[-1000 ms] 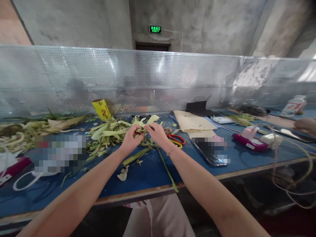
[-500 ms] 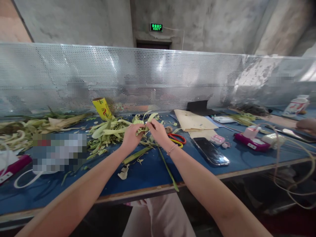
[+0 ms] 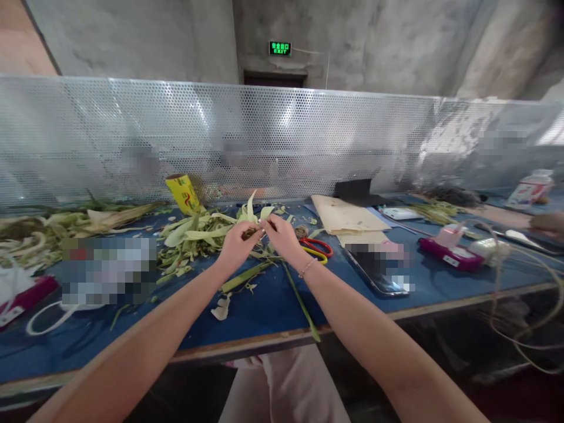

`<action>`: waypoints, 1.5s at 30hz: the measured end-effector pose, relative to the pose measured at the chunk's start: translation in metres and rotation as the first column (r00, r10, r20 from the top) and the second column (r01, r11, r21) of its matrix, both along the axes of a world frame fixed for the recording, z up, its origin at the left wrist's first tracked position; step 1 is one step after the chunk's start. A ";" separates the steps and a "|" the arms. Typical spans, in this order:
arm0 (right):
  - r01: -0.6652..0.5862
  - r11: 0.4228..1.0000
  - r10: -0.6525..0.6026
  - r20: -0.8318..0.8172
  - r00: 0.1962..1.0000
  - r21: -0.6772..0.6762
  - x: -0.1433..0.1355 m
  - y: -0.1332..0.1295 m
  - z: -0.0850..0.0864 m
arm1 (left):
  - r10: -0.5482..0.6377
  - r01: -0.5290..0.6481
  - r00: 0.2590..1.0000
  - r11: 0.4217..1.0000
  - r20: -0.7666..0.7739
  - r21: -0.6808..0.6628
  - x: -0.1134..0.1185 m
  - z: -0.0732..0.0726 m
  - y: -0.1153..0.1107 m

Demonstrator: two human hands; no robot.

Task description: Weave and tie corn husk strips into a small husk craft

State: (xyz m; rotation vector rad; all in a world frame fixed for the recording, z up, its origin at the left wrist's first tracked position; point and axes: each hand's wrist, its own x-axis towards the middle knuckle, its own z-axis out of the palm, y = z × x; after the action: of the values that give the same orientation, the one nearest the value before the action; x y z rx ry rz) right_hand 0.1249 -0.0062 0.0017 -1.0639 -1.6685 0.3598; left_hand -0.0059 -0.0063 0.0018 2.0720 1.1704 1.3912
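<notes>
My left hand (image 3: 238, 239) and my right hand (image 3: 278, 232) meet fingertip to fingertip above the blue table (image 3: 264, 311). Both are closed on a small bundle of pale green leaf strips (image 3: 254, 215), whose ends stick up above the fingers. A heap of green husk strips (image 3: 194, 238) lies just left of my left hand. Scissors with red and yellow handles (image 3: 318, 247) rest beside my right wrist. On the table below the hands are a green leaf piece (image 3: 247, 276), a long thin stem (image 3: 302, 302) and a pale scrap (image 3: 221, 307).
A yellow roll (image 3: 183, 194) stands behind the heap. More husks (image 3: 35, 235) lie far left. To the right are brown paper (image 3: 348, 214), a black phone (image 3: 374, 270) and a purple power strip (image 3: 449, 257) with cables. A perforated metal screen (image 3: 308, 141) runs along the back.
The leaf strips between my fingers now stand upright and spread apart, where before they leaned to the right. My hands have barely shifted.
</notes>
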 end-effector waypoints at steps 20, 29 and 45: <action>-0.184 0.960 0.031 -0.573 0.819 -0.211 -0.003 0.012 -0.003 | 0.158 -0.156 0.986 0.987 -0.054 0.037 -0.005 -0.001 0.006; 0.026 0.997 -0.002 -0.290 0.957 0.079 0.004 0.009 0.000 | 0.138 -0.134 0.983 0.990 -0.119 0.044 -0.005 -0.005 0.007; -0.190 0.916 0.128 0.192 0.973 0.353 0.006 0.007 -0.005 | -0.052 0.067 0.989 0.991 0.135 -0.116 -0.004 -0.006 0.011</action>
State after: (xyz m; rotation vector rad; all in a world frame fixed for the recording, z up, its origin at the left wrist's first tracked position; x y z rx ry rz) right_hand 0.1310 0.0011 -0.0033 -0.6910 -1.8865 0.0533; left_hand -0.0095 0.0051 -0.0039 1.8870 1.1009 1.3726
